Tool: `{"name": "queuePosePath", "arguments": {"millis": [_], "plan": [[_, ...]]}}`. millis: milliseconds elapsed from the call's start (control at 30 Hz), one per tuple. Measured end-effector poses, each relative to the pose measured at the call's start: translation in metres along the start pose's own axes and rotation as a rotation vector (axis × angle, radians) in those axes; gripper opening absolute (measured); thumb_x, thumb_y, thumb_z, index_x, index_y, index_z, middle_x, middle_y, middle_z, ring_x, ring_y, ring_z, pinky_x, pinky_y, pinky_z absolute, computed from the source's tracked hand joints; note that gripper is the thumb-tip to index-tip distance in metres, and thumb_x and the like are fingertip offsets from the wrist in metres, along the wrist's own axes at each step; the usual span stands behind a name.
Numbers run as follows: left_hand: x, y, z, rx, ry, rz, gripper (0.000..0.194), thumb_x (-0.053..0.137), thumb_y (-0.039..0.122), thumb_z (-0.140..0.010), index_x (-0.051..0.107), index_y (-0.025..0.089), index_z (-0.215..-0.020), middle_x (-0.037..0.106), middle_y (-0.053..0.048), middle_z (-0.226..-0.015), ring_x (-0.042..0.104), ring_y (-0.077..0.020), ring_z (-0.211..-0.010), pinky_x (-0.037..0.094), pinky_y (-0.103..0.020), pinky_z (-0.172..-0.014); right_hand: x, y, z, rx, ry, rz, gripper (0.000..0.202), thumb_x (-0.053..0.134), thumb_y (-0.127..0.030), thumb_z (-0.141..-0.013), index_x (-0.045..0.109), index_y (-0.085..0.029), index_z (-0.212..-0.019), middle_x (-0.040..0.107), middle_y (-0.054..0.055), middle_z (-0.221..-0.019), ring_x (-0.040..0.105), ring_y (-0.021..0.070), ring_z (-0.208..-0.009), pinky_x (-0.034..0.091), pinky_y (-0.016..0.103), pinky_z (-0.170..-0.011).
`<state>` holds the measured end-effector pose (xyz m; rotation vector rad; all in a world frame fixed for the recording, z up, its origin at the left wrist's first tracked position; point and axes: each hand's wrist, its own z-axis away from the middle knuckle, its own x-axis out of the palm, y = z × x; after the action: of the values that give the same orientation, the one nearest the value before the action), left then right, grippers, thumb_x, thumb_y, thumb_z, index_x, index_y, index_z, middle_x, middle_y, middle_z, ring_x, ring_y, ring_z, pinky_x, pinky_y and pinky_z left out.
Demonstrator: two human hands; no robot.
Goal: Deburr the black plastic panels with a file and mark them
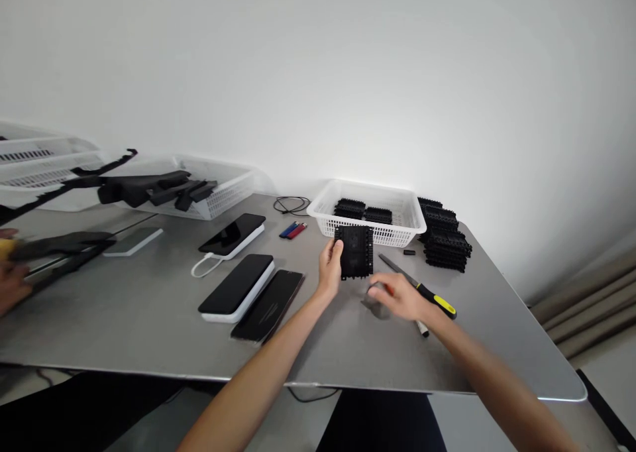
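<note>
My left hand (330,266) grips the left edge of a flat black plastic part (356,252) with toothed edges, holding it up in front of the white basket. My right hand (395,294) is just right of and below this part, over the table, with its fingers curled. Something orange shows at its fingertips, too blurred to name. A dark shape on the table lies under those fingers. Beside the right hand lie a file (434,299) with a black and yellow handle and a marker (422,329), partly covered by the hand.
A white basket (322,221) holds more black parts; stacks of them (444,240) stand to its right. Leftward are two lighters (293,230), a cable (291,205), phones on white blocks (237,286), and a basket (223,197) with black pieces. Another person's hands (12,283) work at far left.
</note>
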<state>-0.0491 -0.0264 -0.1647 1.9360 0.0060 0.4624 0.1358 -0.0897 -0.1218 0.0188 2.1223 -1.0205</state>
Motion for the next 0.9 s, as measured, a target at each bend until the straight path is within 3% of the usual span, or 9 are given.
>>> {"name": "queuePosePath", "arguments": {"millis": [167, 300, 400, 467, 633, 800, 900], "plan": [[0.002, -0.003, -0.001, -0.063, 0.002, 0.069, 0.042, 0.062, 0.053, -0.08, 0.068, 0.019, -0.102, 0.069, -0.007, -0.11, 0.062, -0.0218, -0.104, 0.047, -0.032, -0.093, -0.031, 0.009, -0.013, 0.213, 0.482, -0.29, 0.03, 0.045, -0.049, -0.094, 0.053, -0.02, -0.09, 0.061, -0.001, -0.069, 0.058, 0.0135, -0.062, 0.046, 0.028, -0.064], [0.003, -0.002, 0.001, -0.108, 0.001, 0.099, 0.042, 0.064, 0.054, -0.077, 0.068, 0.019, -0.1, 0.07, -0.007, -0.108, 0.063, -0.0222, -0.102, 0.049, -0.033, -0.091, -0.037, 0.025, -0.028, 0.287, 0.626, -0.314, 0.037, 0.054, -0.05, -0.087, 0.056, -0.018, -0.104, 0.057, -0.003, -0.068, 0.056, 0.013, -0.058, 0.046, 0.028, -0.06], [0.005, -0.001, 0.002, -0.131, 0.009, 0.12, 0.041, 0.065, 0.054, -0.076, 0.068, 0.019, -0.099, 0.07, -0.006, -0.108, 0.063, -0.0229, -0.104, 0.049, -0.035, -0.092, -0.031, 0.032, -0.04, 0.292, 0.628, -0.327, 0.034, 0.053, -0.049, -0.086, 0.058, -0.018, -0.098, 0.053, -0.004, -0.066, 0.053, 0.0118, -0.056, 0.042, 0.026, -0.057], [0.006, 0.0, 0.003, -0.141, 0.011, 0.127, 0.041, 0.066, 0.053, -0.076, 0.068, 0.019, -0.099, 0.07, -0.007, -0.11, 0.062, -0.0236, -0.108, 0.047, -0.036, -0.095, -0.024, 0.034, -0.046, 0.274, 0.563, -0.305, 0.031, 0.049, -0.048, -0.087, 0.057, -0.018, -0.09, 0.049, -0.004, -0.065, 0.049, 0.0114, -0.056, 0.038, 0.024, -0.055], [0.01, 0.005, 0.008, -0.224, -0.028, 0.222, 0.047, 0.064, 0.053, -0.079, 0.065, 0.022, -0.114, 0.066, -0.008, -0.125, 0.058, -0.0251, -0.119, 0.046, -0.038, -0.1, -0.011, 0.032, -0.054, 0.16, 0.457, -0.023, 0.031, 0.042, -0.04, -0.093, 0.047, -0.02, -0.07, 0.046, -0.002, -0.066, 0.044, 0.0131, -0.063, 0.034, 0.026, -0.061], [0.012, 0.015, 0.014, -0.55, -0.229, 0.46, 0.066, 0.042, 0.071, -0.084, 0.064, 0.019, -0.12, 0.066, -0.012, -0.124, 0.058, -0.0273, -0.121, 0.045, -0.043, -0.102, -0.011, 0.029, -0.057, 0.097, 0.427, 0.149, 0.029, 0.036, -0.033, -0.097, 0.054, -0.019, -0.08, 0.049, 0.002, -0.076, 0.047, 0.0168, -0.074, 0.037, 0.028, -0.069], [0.011, 0.019, 0.016, -0.599, -0.297, 0.538, 0.07, 0.036, 0.072, -0.085, 0.064, 0.019, -0.121, 0.066, -0.012, -0.124, 0.056, -0.0275, -0.123, 0.044, -0.043, -0.105, -0.016, 0.028, -0.057, 0.068, 0.371, 0.207, 0.028, 0.035, -0.028, -0.096, 0.06, -0.017, -0.088, 0.049, 0.003, -0.078, 0.047, 0.0172, -0.074, 0.038, 0.028, -0.069]]}}
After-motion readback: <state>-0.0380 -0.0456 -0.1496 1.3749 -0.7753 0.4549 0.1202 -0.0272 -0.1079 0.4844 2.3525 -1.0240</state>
